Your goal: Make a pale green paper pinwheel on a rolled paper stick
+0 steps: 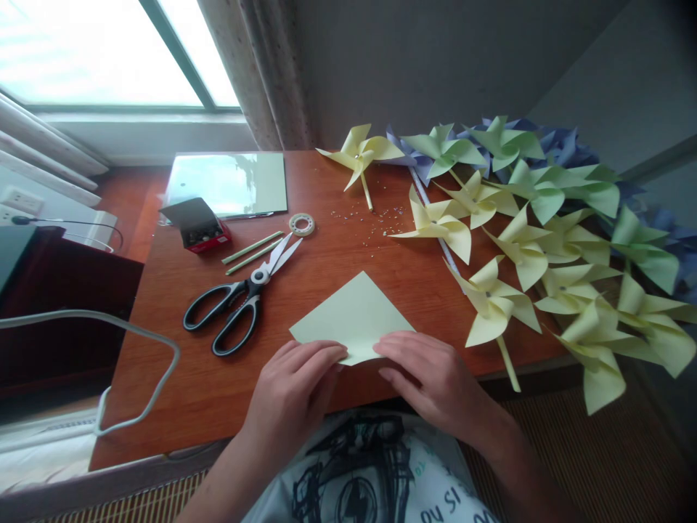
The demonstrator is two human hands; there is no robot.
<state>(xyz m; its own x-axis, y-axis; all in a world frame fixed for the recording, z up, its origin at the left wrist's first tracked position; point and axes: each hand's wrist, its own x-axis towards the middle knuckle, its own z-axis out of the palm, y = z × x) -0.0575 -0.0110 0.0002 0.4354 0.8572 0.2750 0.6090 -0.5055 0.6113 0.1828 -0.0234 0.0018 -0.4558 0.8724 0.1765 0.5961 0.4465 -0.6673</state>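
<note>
A pale yellow sheet of paper [355, 312] lies folded into a triangle near the front edge of the wooden table [179, 378]. My left hand [297, 385] presses its near edge at the left with fingers flat. My right hand [428, 374] presses the same edge at the right, fingertips on the fold. Neither hand lifts the sheet; both rest on it.
Black-handled scissors [239, 301] lie open left of the sheet, with two thin green sticks [253, 250], a tape roll [301, 224] and a small red box [199, 225] behind. A stack of paper [229, 181] lies at the back. Several yellow, green and blue pinwheels [523, 247] cover the right side.
</note>
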